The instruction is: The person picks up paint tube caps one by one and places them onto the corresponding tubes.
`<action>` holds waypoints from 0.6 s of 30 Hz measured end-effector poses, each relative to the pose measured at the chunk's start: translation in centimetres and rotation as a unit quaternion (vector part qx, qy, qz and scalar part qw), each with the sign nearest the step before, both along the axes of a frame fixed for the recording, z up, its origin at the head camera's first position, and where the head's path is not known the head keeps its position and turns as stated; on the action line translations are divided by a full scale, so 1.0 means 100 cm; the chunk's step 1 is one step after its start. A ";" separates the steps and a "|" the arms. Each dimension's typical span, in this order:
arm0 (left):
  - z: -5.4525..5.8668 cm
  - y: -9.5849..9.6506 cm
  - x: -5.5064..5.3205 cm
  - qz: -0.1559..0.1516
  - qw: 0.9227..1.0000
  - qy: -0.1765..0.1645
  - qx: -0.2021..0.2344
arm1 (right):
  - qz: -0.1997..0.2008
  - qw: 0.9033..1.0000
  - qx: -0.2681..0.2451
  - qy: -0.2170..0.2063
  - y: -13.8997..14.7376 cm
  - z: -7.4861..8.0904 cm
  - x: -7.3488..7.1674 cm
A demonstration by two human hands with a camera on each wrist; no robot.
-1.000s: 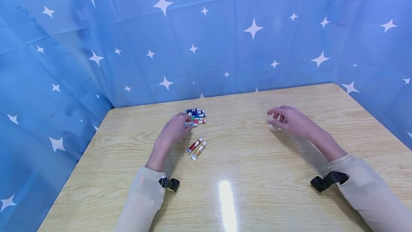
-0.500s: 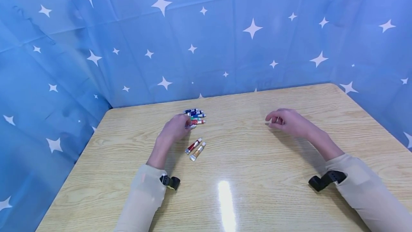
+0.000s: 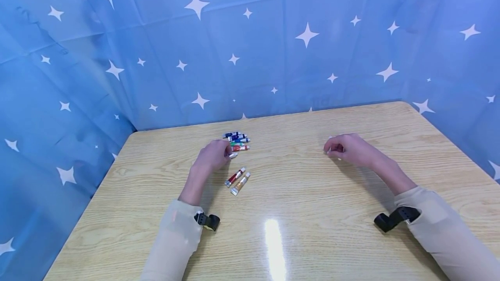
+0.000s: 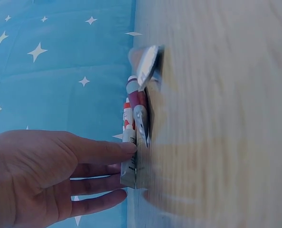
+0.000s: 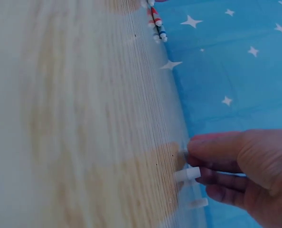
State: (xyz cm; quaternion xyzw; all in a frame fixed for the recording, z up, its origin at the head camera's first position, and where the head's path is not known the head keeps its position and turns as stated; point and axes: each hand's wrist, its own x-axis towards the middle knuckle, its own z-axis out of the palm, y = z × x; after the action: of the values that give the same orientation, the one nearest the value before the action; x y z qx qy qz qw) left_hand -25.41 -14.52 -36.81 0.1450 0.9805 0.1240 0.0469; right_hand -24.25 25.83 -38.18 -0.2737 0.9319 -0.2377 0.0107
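My left hand [image 3: 214, 155] pinches a pale paint tube [image 4: 128, 164] between thumb and fingers, low against the table; its white cap end [image 3: 233, 155] shows in the head view. A dark red tube [image 3: 235, 177] and a gold tube [image 3: 240, 184] lie nearer to me, apart from the hand. Far across on the right, my right hand [image 3: 350, 147] has thumb and forefinger together at the tabletop, on what seems a small white piece, mostly hidden by the fingers. Another small white cylinder [image 5: 188, 174] stands beside the fingers in the right wrist view.
Past the left hand several more tubes lie close together, among them a red one [image 3: 241, 148] and blue ones [image 3: 237, 137]. The wood-grain table [image 3: 281, 185] ends at a blue curtain [image 3: 258, 55] with white stars. Cameras are strapped on both wrists.
The left hand has shifted slightly nearer with the pale tube, drawing it away from the red one. The right hand has come slightly nearer and its thumb and forefinger have closed together.
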 end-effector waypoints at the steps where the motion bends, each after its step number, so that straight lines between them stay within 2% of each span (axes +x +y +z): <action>1: 0.000 0.000 0.000 0.001 1.000 -0.001 0.000 | -0.001 1.000 -0.002 -0.004 0.000 0.000 0.000; 8: 0.000 -0.001 0.001 0.005 1.000 -0.006 0.002 | -0.013 1.000 -0.007 -0.022 -0.001 -0.001 -0.001; 18: 0.000 -0.002 0.000 0.002 1.000 -0.012 0.005 | -0.021 1.000 -0.001 -0.012 -0.002 -0.004 -0.001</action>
State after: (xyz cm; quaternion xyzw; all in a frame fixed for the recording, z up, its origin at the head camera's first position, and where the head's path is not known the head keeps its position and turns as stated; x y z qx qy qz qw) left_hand -25.37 -14.73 -36.84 0.1422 0.9795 0.1307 0.0580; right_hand -24.31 25.65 -38.57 -0.2507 0.9372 -0.2419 0.0169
